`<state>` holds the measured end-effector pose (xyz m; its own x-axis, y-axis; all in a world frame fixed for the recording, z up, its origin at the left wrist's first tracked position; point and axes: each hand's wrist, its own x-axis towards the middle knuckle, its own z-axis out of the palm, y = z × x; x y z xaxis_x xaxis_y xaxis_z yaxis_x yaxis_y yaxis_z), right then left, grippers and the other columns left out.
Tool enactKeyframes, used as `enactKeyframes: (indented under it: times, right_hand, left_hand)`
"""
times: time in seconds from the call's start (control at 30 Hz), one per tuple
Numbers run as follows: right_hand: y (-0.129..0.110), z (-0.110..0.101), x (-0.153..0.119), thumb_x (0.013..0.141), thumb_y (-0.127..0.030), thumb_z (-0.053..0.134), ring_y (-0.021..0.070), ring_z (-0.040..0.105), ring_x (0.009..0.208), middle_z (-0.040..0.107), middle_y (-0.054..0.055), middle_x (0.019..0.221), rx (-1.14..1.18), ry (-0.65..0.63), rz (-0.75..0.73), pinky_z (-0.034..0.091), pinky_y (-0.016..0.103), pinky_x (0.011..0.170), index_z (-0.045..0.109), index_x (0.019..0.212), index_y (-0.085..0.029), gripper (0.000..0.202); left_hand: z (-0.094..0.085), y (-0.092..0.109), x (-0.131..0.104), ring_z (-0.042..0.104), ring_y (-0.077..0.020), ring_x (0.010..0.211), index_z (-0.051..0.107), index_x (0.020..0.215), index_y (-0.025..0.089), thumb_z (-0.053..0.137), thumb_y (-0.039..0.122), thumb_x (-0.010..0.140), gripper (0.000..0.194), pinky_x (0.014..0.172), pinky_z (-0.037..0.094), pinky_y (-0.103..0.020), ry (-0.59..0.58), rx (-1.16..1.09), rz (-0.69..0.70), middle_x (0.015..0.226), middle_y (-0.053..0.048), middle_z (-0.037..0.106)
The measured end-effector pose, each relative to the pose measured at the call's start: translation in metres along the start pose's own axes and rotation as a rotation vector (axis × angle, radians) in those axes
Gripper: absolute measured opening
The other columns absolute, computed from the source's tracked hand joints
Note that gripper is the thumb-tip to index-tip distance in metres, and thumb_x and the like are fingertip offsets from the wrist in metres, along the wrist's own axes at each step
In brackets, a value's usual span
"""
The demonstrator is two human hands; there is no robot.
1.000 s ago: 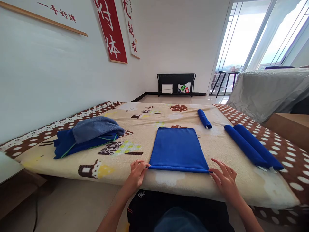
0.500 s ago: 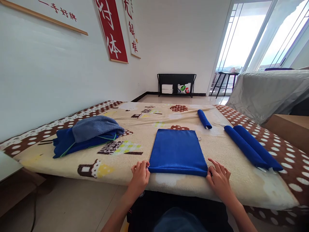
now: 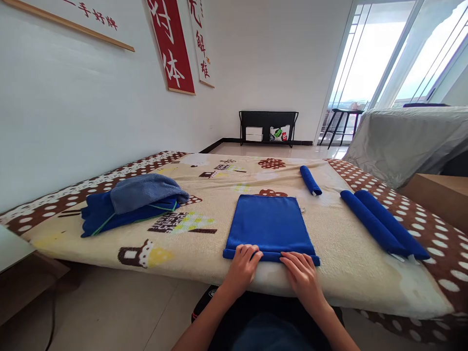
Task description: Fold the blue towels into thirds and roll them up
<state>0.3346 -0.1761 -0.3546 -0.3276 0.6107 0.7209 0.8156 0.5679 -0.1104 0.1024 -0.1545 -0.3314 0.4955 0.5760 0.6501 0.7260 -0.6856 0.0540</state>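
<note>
A blue towel point(image 3: 268, 222) lies flat on the cream blanket point(image 3: 204, 195), its near edge turned over into a narrow roll. My left hand point(image 3: 244, 265) has its fingers curled over the left half of that rolled edge. My right hand point(image 3: 302, 273) grips the right half, fingers bent over the roll and thumb hidden under the hand. To the right lie two long rolled blue towels point(image 3: 380, 224) side by side, and a shorter rolled blue towel point(image 3: 310, 180) sits farther back. A loose pile of blue and grey-blue cloths point(image 3: 133, 202) is on the left.
Brown polka-dot bedding point(image 3: 398, 209) shows along the bed's sides. A black rack point(image 3: 268, 119) stands by the far wall. On the right are a cardboard box point(image 3: 438, 195) and a large sheet-covered thing point(image 3: 405, 136). The bed's front edge is close to my body.
Both hands have moved inward from the towel's near corners to the middle of its near edge. That edge now forms a thicker roll.
</note>
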Motion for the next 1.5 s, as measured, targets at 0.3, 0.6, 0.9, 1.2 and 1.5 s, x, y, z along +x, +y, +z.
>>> enactKeyframes:
  times: [0.3, 0.6, 0.9, 1.2, 1.5]
  right_hand:
    - [0.03, -0.017, -0.033, 0.092, -0.02, 0.05, 0.0235, 0.061, 0.117, 0.064, 0.005, 0.127, -0.081, 0.074, 0.057, 0.047, 0.046, 0.101, 0.053, 0.136, -0.026, 0.045]
    - [-0.009, -0.003, 0.008, 0.094, -0.018, 0.047, 0.0191, 0.05, 0.13, 0.056, 0.005, 0.138, 0.004, -0.14, -0.074, 0.044, 0.039, 0.107, 0.049, 0.14, -0.019, 0.046]
    - [0.027, -0.016, -0.024, 0.096, -0.033, 0.052, 0.0251, 0.055, 0.125, 0.061, 0.008, 0.132, -0.217, 0.022, 0.128, 0.03, 0.048, 0.114, 0.054, 0.135, -0.018, 0.042]
    - [-0.026, 0.006, 0.015, 0.096, -0.02, 0.043, 0.0199, 0.045, 0.135, 0.051, 0.005, 0.144, -0.112, -0.151, -0.014, 0.035, 0.04, 0.111, 0.048, 0.14, -0.016, 0.045]
    - [0.039, -0.015, -0.021, 0.099, -0.033, 0.043, 0.0222, 0.049, 0.132, 0.052, 0.004, 0.142, -0.239, -0.07, 0.132, 0.034, 0.044, 0.109, 0.037, 0.148, -0.023, 0.05]
  left_hand:
    - [-0.026, -0.023, -0.037, 0.058, -0.0235, 0.117, 0.047, 0.138, 0.023, 0.043, 0.009, 0.094, 0.047, 0.101, 0.045, -0.046, -0.008, -0.048, -0.057, 0.125, -0.009, 0.064]
    - [-0.005, 0.039, 0.009, 0.039, -0.0222, 0.14, 0.035, 0.148, 0.015, 0.043, 0.02, 0.097, 0.052, 0.114, 0.037, -0.044, -0.206, -0.063, 0.045, 0.149, -0.011, 0.047]
    - [-0.025, -0.017, -0.032, 0.038, -0.0256, 0.14, 0.041, 0.147, 0.02, 0.042, 0.031, 0.099, 0.048, 0.117, 0.019, -0.049, -0.146, 0.261, -0.183, 0.15, -0.009, 0.045]
    - [-0.002, 0.034, 0.01, 0.036, -0.0197, 0.142, 0.038, 0.148, 0.016, 0.038, 0.027, 0.1, 0.049, 0.114, 0.029, -0.038, -0.224, 0.114, -0.021, 0.152, -0.008, 0.042]
    - [-0.034, -0.03, -0.024, 0.039, -0.0228, 0.14, 0.036, 0.149, 0.026, 0.04, 0.026, 0.1, 0.05, 0.112, 0.029, -0.042, -0.205, 0.188, -0.109, 0.151, -0.006, 0.044]
